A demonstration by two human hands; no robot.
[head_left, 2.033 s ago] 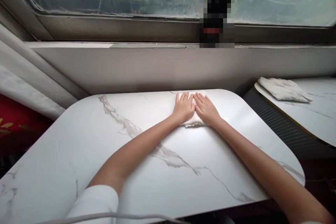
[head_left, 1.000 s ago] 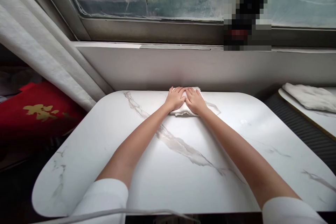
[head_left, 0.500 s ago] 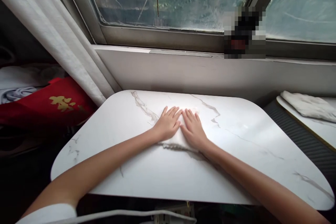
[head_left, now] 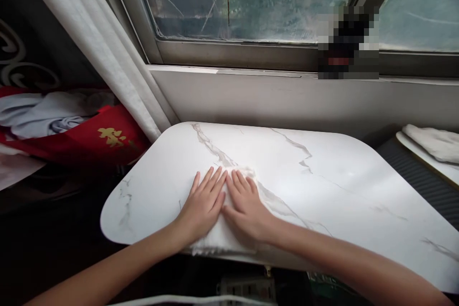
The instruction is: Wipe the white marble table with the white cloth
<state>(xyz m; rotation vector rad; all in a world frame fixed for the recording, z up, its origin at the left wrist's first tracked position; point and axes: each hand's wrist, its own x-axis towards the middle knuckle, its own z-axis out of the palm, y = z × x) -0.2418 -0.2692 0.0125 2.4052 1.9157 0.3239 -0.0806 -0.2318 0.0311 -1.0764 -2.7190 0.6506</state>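
Note:
A white cloth (head_left: 229,236) lies flat on the white marble-patterned tabletop (head_left: 143,172), its near edge at the table's front edge. Pressed on its left part is my left hand (head_left: 204,203), palm down with fingers stretched out. My right hand (head_left: 247,205) rests flat on the cloth's right part, fingers extended. The fingertips of both hands come close together near the cloth's far edge. Much of the cloth is hidden under the hands.
Behind the table are a wall and a window (head_left: 265,5). A pale curtain (head_left: 89,43) hangs at left beside a red bag (head_left: 118,138) holding grey fabric. On the right, a folded white cloth (head_left: 432,143) lies on another surface. A white cable (head_left: 193,300) runs below the front edge.
Both hands have slid the cloth toward me and to the left, from the middle of the table to its front edge. The camera view has shifted slightly left.

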